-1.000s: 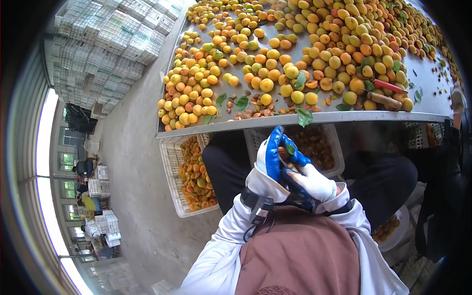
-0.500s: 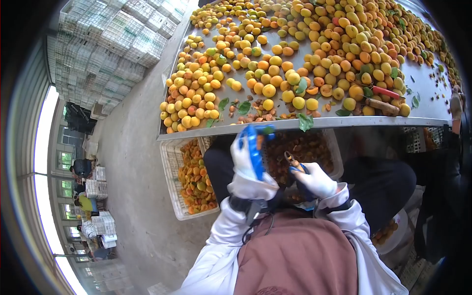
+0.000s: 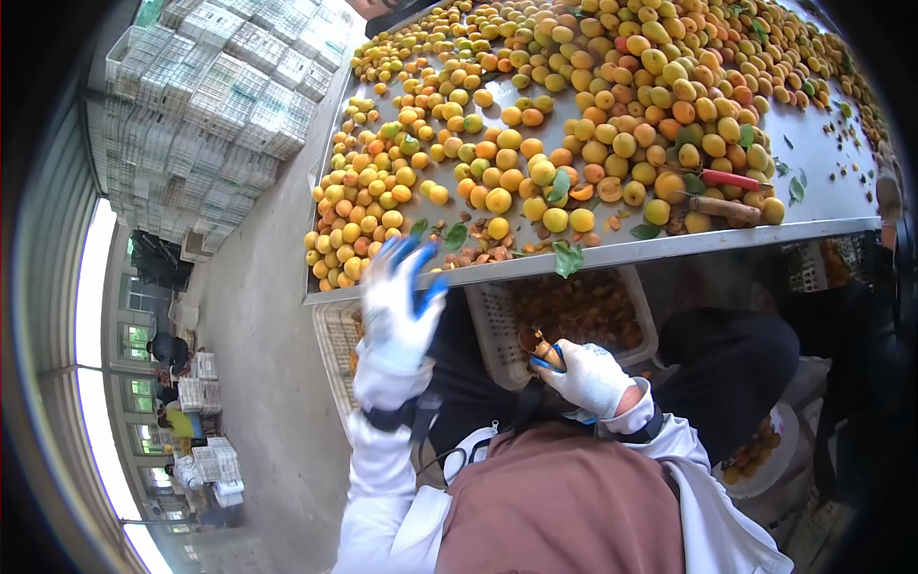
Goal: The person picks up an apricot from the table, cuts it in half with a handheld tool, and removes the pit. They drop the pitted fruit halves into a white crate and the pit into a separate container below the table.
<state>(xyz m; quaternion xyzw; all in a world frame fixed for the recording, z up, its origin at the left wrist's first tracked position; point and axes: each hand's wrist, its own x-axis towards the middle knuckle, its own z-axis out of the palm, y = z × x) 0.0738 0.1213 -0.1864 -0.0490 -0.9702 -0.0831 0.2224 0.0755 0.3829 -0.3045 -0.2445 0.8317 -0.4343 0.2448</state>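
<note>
My left hand (image 3: 400, 304), in a white glove with blue fingertips, is raised with fingers spread at the near edge of the metal table (image 3: 822, 153), close to the apricots (image 3: 497, 200) and holding nothing. My right hand (image 3: 588, 376), in the same kind of glove, stays low over my lap and grips a small wooden-handled knife (image 3: 537, 348). Just beyond that hand a white crate of cut apricot halves (image 3: 574, 308) sits under the table. A pile of brown pits (image 3: 478, 253) and green leaves (image 3: 566, 256) lies along the table's front edge.
A second crate of apricots (image 3: 337, 335) stands on the floor at left. A red-handled tool (image 3: 729, 179) and a wooden-handled one (image 3: 722, 208) lie on the table at right. Stacked white crates (image 3: 210, 105) fill the far left. People sit by crates (image 3: 177, 392) near the windows.
My left hand left my right hand, swung left and up, and opened toward the table edge. My right hand dropped slightly with the knife. The view tilted left.
</note>
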